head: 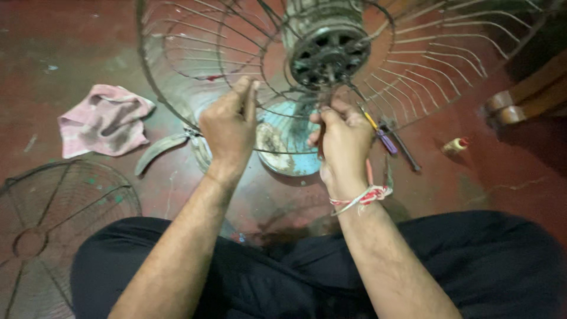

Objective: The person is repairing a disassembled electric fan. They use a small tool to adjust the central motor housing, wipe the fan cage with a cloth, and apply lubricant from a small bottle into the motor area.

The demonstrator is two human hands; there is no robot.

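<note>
A: What are the hands doing?

B: The left hand (229, 127) is closing its fingers on a wire of the rear fan guard (195, 59). The right hand (342, 142) is gripping a thin dark tool, pressing it up toward the motor hub (328, 44) at twelve o'clock.

A: And around them?

B: The fan's pale blue base (289, 147) is sitting on the red floor (71, 41) between the wrists. A pink rag (103, 121) is lying at ten o'clock, a loose grille (53, 224) at eight o'clock. Screwdrivers (390, 139) are resting just beside the right hand at three o'clock, a small spool (455, 145) farther out.
</note>
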